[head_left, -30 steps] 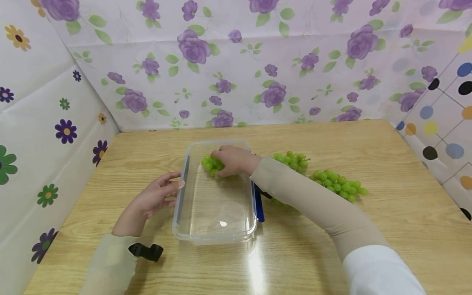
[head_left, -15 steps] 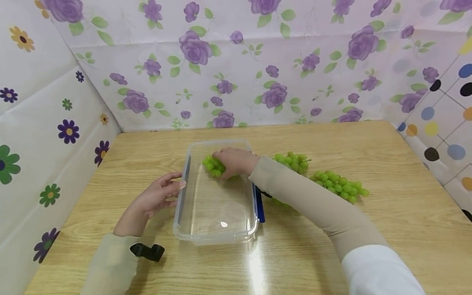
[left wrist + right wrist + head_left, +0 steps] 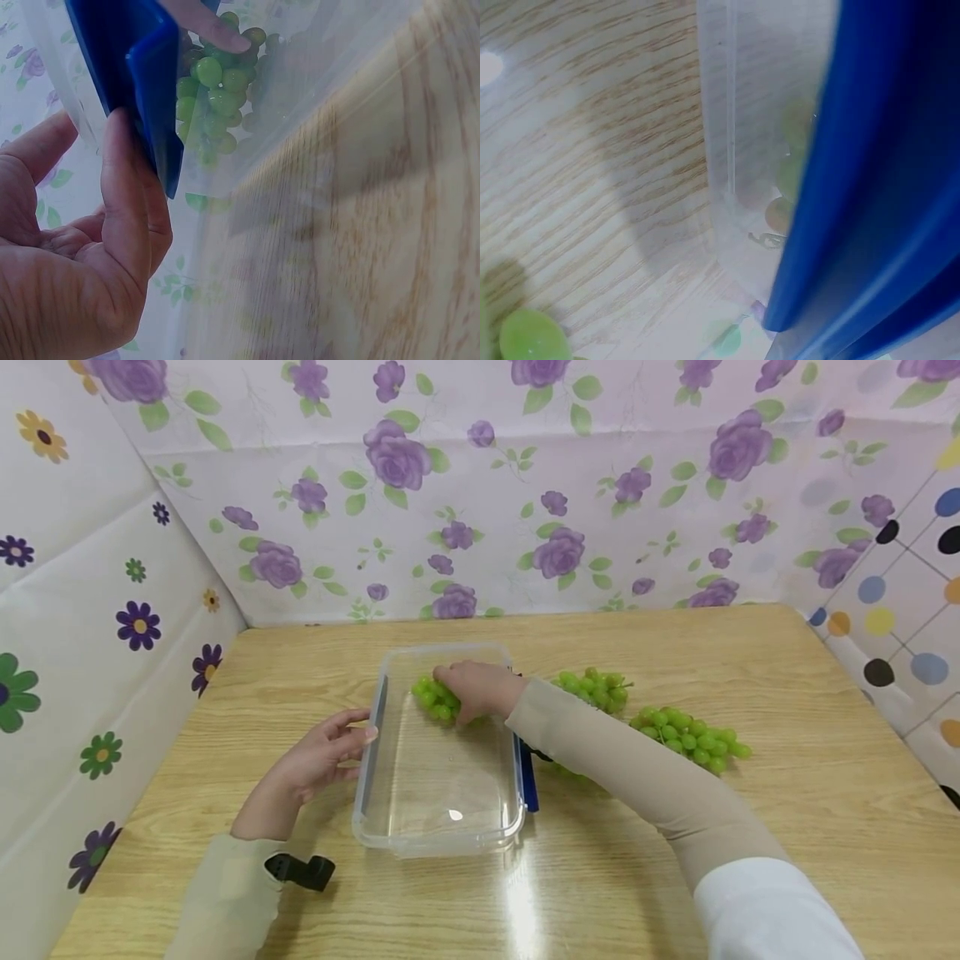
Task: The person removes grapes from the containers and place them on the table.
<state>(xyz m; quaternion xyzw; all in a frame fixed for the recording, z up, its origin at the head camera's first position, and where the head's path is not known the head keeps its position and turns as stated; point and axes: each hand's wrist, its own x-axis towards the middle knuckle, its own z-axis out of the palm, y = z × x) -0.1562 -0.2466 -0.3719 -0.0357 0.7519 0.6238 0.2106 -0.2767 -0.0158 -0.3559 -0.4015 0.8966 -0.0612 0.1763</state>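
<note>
1. A clear plastic container (image 3: 438, 777) stands on the wooden table (image 3: 675, 877), without lid. It has a blue latch (image 3: 528, 777) on its right side and another blue latch (image 3: 142, 82) on its left side.
2. Inside the container, at the far end, lies one bunch of green grapes (image 3: 435, 700). The near part of the container holds nothing else.
3. The right hand (image 3: 476, 689) is inside the container and lies on top of this bunch, with the fingers curved over the grapes. In the left wrist view one fingertip (image 3: 214, 31) presses on the grapes through the clear wall.
4. The left hand (image 3: 318, 760) is outside, at the left wall of the container. Its fingers are straight and relaxed, and they touch the left blue latch; it does not grip anything.
5. Two more grape bunches lie on the table to the right of the container: a nearer bunch (image 3: 596, 687) and a longer bunch (image 3: 690, 739).
6. No brand, label or writing can be read on the container.
</note>
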